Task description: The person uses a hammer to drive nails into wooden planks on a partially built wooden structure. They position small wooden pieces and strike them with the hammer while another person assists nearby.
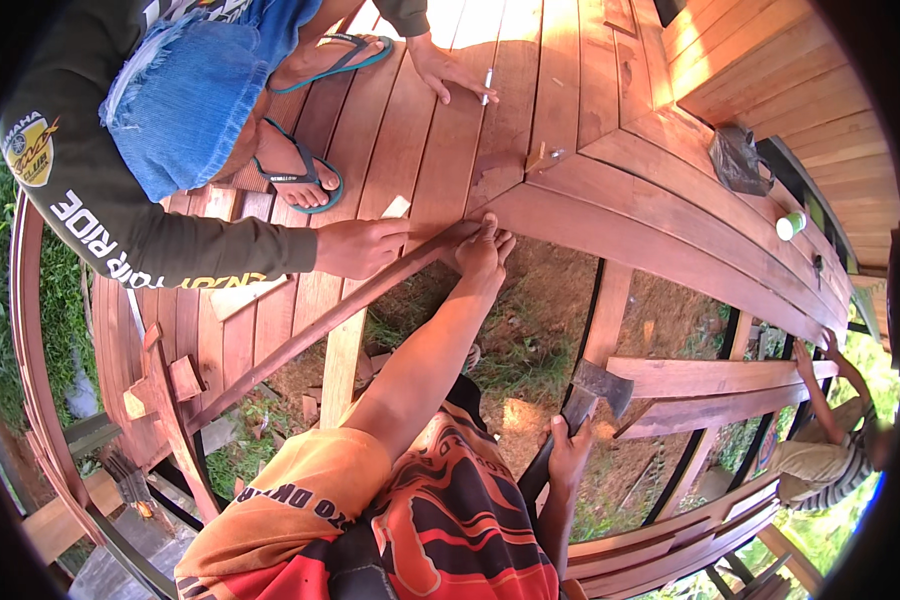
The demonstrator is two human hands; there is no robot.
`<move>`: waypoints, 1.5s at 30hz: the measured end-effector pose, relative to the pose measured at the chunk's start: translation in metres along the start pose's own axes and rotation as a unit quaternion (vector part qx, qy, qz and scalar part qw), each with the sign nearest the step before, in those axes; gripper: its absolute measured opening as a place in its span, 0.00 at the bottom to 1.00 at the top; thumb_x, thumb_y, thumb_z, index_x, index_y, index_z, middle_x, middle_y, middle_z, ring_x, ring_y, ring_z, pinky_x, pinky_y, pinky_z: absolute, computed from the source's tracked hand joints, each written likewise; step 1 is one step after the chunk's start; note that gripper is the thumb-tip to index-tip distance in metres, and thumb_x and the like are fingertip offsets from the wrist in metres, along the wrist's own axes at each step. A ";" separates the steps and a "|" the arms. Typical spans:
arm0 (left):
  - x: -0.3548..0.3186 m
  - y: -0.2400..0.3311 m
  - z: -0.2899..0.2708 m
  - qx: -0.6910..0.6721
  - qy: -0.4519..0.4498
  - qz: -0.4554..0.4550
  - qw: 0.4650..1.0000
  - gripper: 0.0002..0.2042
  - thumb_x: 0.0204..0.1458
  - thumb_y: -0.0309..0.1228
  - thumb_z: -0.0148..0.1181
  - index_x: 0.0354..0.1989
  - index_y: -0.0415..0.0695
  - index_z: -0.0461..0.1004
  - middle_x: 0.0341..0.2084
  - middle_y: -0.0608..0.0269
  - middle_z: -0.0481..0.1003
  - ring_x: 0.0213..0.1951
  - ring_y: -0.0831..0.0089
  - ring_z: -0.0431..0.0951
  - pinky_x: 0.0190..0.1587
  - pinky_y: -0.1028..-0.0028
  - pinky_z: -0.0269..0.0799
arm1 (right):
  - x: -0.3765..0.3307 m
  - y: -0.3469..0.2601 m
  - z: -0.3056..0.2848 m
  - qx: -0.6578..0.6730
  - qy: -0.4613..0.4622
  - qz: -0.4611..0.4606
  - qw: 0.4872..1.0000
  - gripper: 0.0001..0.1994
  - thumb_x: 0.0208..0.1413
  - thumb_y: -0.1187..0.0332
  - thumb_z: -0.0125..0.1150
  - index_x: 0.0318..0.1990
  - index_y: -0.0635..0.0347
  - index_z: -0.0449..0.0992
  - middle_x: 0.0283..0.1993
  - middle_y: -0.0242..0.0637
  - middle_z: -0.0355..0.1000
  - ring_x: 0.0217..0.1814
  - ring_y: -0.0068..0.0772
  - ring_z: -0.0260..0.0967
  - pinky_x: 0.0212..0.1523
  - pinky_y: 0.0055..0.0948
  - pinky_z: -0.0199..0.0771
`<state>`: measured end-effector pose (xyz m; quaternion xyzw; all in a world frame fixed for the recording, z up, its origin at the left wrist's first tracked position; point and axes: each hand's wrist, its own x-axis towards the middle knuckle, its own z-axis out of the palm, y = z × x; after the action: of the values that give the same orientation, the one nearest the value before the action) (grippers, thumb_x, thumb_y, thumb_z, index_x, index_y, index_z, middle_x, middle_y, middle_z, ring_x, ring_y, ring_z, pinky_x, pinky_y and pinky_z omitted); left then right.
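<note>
My left hand (482,250) reaches forward to the corner of the deck. Its fingers are curled round the upper end of a narrow reddish wooden board (315,325), which runs along the deck's edge. Low on the right, my right hand (568,452) grips a hatchet (602,386) by its dark handle, just below the metal head. The head points up and away from me, over the open floor frame. A co-worker's hand (362,248) is closed beside the same board, close to a small pale wood piece (397,207).
The co-worker crouches on the plank deck (390,130), other hand near a thin white stick (487,86). Below me, bare ground (530,300) shows between joists (607,310). A black plastic bag (740,160) and green-white container (791,226) sit at right. Another person (830,450) handles boards far right.
</note>
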<state>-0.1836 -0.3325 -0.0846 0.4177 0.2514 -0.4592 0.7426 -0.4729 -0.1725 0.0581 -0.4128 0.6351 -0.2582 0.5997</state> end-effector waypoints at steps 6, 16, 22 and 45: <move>0.002 0.002 -0.002 0.008 -0.008 -0.002 1.000 0.11 0.55 0.41 0.69 0.37 0.50 0.75 0.30 0.72 0.77 0.32 0.73 0.77 0.53 0.59 0.79 | 0.005 0.005 -0.002 0.027 0.005 -0.028 0.999 0.16 0.63 0.73 0.56 0.56 0.65 0.65 0.28 0.34 0.71 0.23 0.25 0.68 0.25 0.25 0.69; 0.002 0.001 -0.001 0.005 0.003 -0.013 1.000 0.13 0.57 0.40 0.68 0.42 0.48 0.74 0.33 0.68 0.75 0.36 0.71 0.78 0.52 0.60 0.80 | 0.016 -0.020 0.004 -0.017 -0.019 -0.016 1.000 0.18 0.63 0.71 0.58 0.58 0.65 0.64 0.28 0.33 0.70 0.23 0.23 0.68 0.24 0.25 0.69; -0.021 0.004 -0.026 0.071 -0.061 0.001 0.996 0.11 0.61 0.34 0.64 0.46 0.45 0.73 0.34 0.66 0.75 0.37 0.70 0.79 0.49 0.61 0.82 | 0.010 -0.011 0.003 -0.044 0.001 -0.025 0.999 0.16 0.63 0.71 0.57 0.56 0.67 0.64 0.27 0.34 0.70 0.23 0.24 0.68 0.25 0.25 0.69; -0.104 0.352 -0.269 0.788 0.081 0.556 0.251 0.30 0.48 0.48 0.71 0.53 0.38 0.74 0.32 0.49 0.81 0.45 0.50 0.78 0.59 0.56 0.66 | -0.047 -0.003 0.015 -0.132 0.037 0.000 0.991 0.18 0.62 0.71 0.57 0.56 0.68 0.64 0.25 0.35 0.71 0.24 0.24 0.68 0.24 0.24 0.65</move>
<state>0.0859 0.0262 -0.0103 0.8671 -0.4712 0.1330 0.0921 -0.4610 -0.1320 0.0842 -0.4788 0.6850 -0.1872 0.5162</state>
